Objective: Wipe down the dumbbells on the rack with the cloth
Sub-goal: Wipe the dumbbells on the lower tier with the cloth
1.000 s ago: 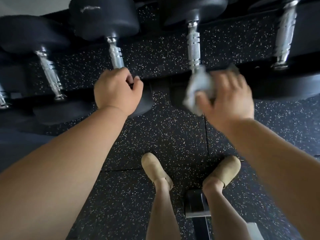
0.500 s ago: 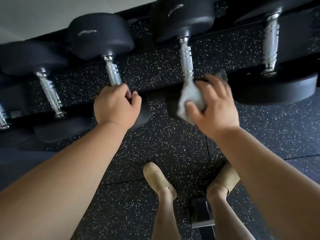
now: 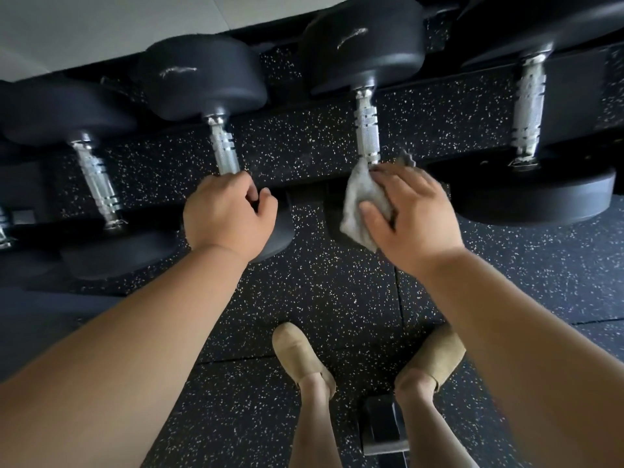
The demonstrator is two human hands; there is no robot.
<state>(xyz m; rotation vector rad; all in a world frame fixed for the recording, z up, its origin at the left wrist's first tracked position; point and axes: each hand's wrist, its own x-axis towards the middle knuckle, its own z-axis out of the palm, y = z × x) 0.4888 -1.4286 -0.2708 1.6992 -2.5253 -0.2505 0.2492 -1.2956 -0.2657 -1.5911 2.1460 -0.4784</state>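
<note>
Several black dumbbells with knurled chrome handles lie side by side on a low rack. My right hand [image 3: 410, 214] holds a grey cloth [image 3: 363, 209] against the near head of the third dumbbell [image 3: 368, 133], just below its handle. My left hand [image 3: 229, 214] grips the near end of the second dumbbell [image 3: 224, 153], fingers curled over its near head. That head is mostly hidden under the hand.
Another dumbbell [image 3: 96, 180] lies at the left and a larger one [image 3: 530, 116] at the right. Black speckled rubber flooring [image 3: 337, 292] runs under the rack. My two feet in tan shoes [image 3: 300, 352] stand below, with a dark bench part [image 3: 385, 427] between them.
The view has tilted, so the rack sits lower in frame. My right hand with the cloth has shifted slightly on the third dumbbell's near head. My left hand keeps its grip.
</note>
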